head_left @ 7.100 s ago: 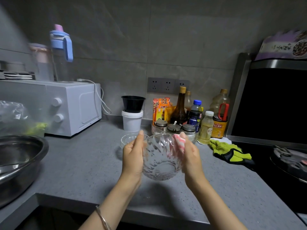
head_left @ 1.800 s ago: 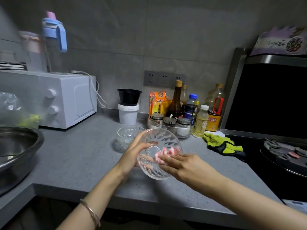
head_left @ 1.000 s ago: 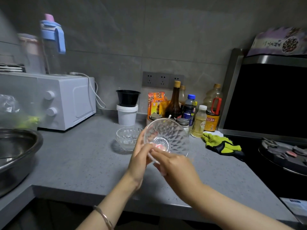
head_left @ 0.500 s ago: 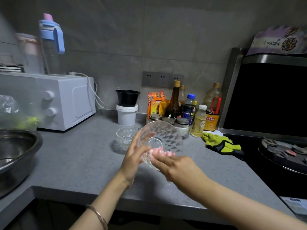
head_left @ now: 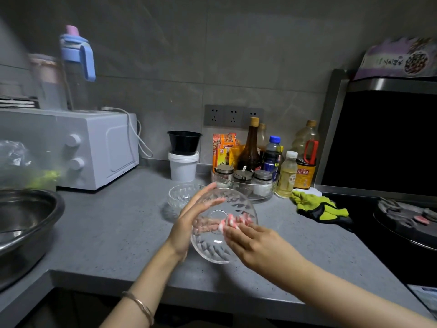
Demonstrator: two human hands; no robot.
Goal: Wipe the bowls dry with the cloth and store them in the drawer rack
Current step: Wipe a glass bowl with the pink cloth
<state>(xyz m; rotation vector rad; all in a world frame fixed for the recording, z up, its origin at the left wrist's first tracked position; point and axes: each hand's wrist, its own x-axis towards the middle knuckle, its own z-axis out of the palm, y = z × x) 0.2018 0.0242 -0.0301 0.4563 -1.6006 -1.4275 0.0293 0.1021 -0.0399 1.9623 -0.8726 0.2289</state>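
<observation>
A clear cut-glass bowl point(head_left: 214, 248) is held above the grey counter point(head_left: 113, 235), tilted with its base toward me. My left hand point(head_left: 189, 223) grips it from the left, fingers showing through the glass inside it. My right hand point(head_left: 253, 241) presses a small pink-and-white cloth point(head_left: 233, 221) against the bowl's outer wall on the right. A second, smaller glass bowl point(head_left: 181, 196) stands on the counter just behind my left hand. No drawer rack is in view.
A white microwave point(head_left: 94, 147) stands at the back left and a steel basin point(head_left: 23, 223) at the left edge. A white tub with a black bowl point(head_left: 184, 157), bottles and spice jars point(head_left: 243, 177) line the wall. Green gloves point(head_left: 316, 207) lie beside the stove point(head_left: 402, 223).
The bowl has turned in my hands and dropped lower. My right hand slid the cloth from the bowl's base area to its right outer side.
</observation>
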